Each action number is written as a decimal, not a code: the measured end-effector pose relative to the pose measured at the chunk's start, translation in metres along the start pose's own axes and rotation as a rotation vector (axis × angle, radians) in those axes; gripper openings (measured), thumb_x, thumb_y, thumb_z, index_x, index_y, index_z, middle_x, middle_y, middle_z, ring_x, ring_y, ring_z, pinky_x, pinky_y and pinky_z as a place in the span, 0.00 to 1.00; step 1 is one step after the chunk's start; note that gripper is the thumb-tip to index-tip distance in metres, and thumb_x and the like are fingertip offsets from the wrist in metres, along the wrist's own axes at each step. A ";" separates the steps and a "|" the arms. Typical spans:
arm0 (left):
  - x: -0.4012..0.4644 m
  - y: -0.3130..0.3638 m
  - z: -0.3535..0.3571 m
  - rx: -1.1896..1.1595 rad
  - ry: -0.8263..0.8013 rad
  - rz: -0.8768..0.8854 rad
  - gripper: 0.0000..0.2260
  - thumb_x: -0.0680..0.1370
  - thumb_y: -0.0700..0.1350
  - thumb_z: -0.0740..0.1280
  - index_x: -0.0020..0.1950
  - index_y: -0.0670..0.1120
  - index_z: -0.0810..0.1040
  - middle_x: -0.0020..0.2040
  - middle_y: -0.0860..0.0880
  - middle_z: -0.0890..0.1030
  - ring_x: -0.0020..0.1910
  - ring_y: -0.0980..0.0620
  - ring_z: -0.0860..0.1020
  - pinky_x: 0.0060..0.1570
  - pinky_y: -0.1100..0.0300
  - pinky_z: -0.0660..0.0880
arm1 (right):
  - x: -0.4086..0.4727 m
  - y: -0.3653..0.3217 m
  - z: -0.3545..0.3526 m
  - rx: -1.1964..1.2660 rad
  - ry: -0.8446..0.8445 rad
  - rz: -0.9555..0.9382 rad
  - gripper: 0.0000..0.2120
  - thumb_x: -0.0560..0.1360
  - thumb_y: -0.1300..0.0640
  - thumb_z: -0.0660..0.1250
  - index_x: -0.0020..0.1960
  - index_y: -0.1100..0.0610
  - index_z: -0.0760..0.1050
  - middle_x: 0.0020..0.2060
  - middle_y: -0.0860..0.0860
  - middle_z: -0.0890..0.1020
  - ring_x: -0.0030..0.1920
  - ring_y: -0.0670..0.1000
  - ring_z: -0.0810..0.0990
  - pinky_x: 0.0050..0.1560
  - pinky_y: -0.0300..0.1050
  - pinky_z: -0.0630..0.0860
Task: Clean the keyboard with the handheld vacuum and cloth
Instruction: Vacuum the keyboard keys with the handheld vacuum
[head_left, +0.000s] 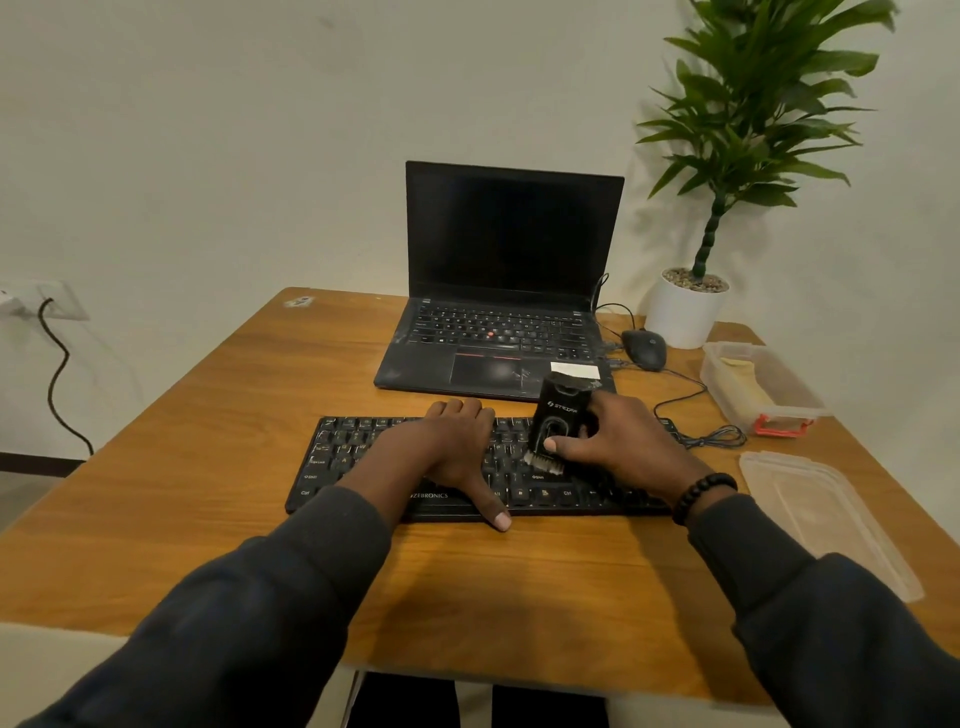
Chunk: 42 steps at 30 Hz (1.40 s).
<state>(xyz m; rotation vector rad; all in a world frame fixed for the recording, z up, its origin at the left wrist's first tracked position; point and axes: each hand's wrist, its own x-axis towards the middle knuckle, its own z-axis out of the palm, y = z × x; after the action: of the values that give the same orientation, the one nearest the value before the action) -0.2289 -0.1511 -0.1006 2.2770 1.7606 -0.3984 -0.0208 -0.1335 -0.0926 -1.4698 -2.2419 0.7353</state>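
A black keyboard (343, 460) lies across the middle of the wooden table (208, 415). My left hand (452, 447) rests flat on its centre keys, fingers straight, thumb hanging over the front edge. My right hand (618, 441) grips a small black handheld vacuum (558, 415), thumb across its front. The vacuum stands upright with its brush tip on the keys right of centre. A yellow cloth (745, 379) lies inside a clear plastic box at the right.
An open black laptop (511, 280) stands behind the keyboard. A black mouse (644, 348) with coiled cable sits to its right. A potted plant (685, 306) occupies the far right corner. The clear box (779, 410) and its loose lid (826, 519) lie along the right edge.
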 end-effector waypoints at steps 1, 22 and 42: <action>0.000 0.000 0.000 -0.003 0.000 -0.001 0.60 0.62 0.72 0.74 0.80 0.43 0.50 0.78 0.43 0.55 0.76 0.40 0.55 0.75 0.44 0.53 | 0.002 -0.002 0.001 -0.040 0.049 -0.025 0.22 0.71 0.50 0.75 0.61 0.53 0.72 0.48 0.43 0.79 0.42 0.38 0.74 0.36 0.29 0.68; 0.000 -0.002 0.001 -0.020 0.013 0.015 0.59 0.62 0.71 0.74 0.80 0.44 0.50 0.78 0.44 0.56 0.76 0.40 0.55 0.74 0.44 0.54 | 0.002 -0.014 0.005 -0.125 0.063 -0.203 0.18 0.71 0.52 0.74 0.58 0.51 0.73 0.41 0.38 0.73 0.40 0.36 0.73 0.35 0.27 0.68; -0.001 -0.005 0.004 -0.102 0.015 0.019 0.66 0.62 0.70 0.75 0.79 0.43 0.32 0.81 0.41 0.42 0.79 0.39 0.44 0.76 0.44 0.44 | 0.007 -0.004 -0.006 -0.262 -0.057 -0.279 0.22 0.71 0.51 0.74 0.63 0.50 0.71 0.56 0.43 0.77 0.53 0.41 0.72 0.54 0.33 0.70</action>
<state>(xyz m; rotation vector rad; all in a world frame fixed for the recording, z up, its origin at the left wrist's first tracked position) -0.2338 -0.1521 -0.1046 2.2293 1.7238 -0.2821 -0.0236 -0.1268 -0.0856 -1.2158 -2.5953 0.4142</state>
